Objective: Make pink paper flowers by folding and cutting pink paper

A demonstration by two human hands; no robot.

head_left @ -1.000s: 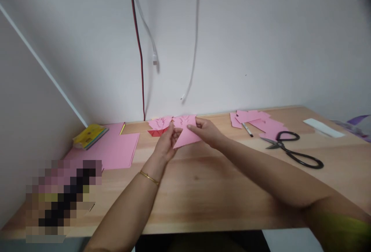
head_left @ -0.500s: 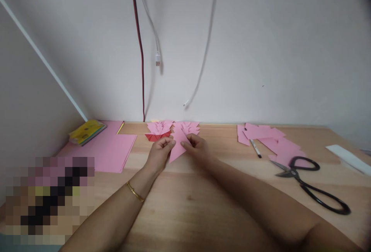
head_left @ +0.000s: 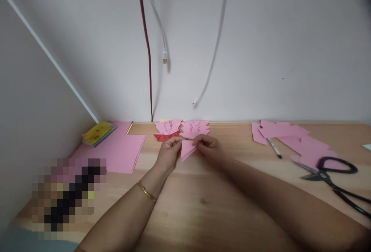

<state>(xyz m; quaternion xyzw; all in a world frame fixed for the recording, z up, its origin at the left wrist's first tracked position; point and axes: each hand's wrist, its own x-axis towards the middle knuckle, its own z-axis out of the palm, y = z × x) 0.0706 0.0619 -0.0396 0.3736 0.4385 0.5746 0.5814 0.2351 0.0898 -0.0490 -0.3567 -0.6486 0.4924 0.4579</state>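
Note:
Between my two hands, just above the wooden table, is a small piece of pink paper folded into a pointed triangle, with its tip hanging down. My left hand pinches its upper left edge between thumb and fingers. On the other side, my right hand grips the upper right corner, fingers curled over the top. Right behind the hands lie pink folded paper pieces with notched edges, in two groups. A red folded paper piece rests in front of the left group, close to my left fingers.
Pink paper sheets are stacked at the left, topped by a yellow packet. Right of my hands are pink scraps, a marker and black-handled scissors. Cables hang along the wall. A pixelated patch covers the lower left.
The pink paper now shows a folded layer and looks smaller, its top edge turned toward me. My right fingers have curled over it. The whole view has shifted, so things appear farther right.

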